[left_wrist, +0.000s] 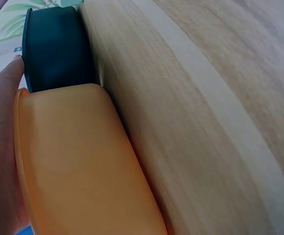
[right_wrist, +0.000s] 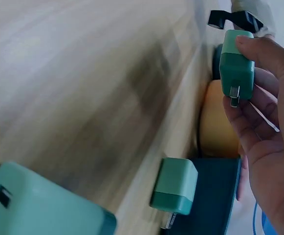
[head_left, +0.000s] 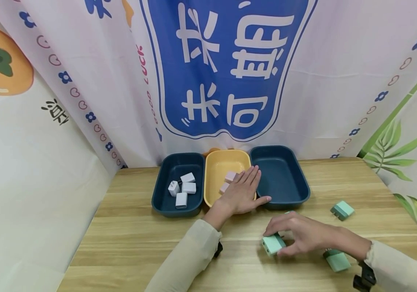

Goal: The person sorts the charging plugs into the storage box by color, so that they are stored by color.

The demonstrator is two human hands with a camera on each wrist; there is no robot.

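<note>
My right hand point(head_left: 303, 234) pinches a mint-green plug charger point(head_left: 274, 245) between thumb and fingers, in front of the trays. In the right wrist view the held charger point(right_wrist: 236, 66) shows its metal prongs. My left hand point(head_left: 240, 194) lies with straight fingers across the yellow tray point(head_left: 226, 155), its thumb pointing along the right dark blue tray point(head_left: 285, 202). Pink chargers point(head_left: 230, 177) sit in the yellow tray, partly hidden by that hand. Loose on the table are green chargers point(head_left: 342, 210) to the right, one point(head_left: 338, 260) beside my right wrist, and another mostly hidden behind my right hand.
A left dark blue tray point(head_left: 157, 206) holds several white chargers point(head_left: 181, 200). All three trays stand side by side at the back of the wooden table point(head_left: 128, 243), against a printed curtain point(head_left: 321, 101).
</note>
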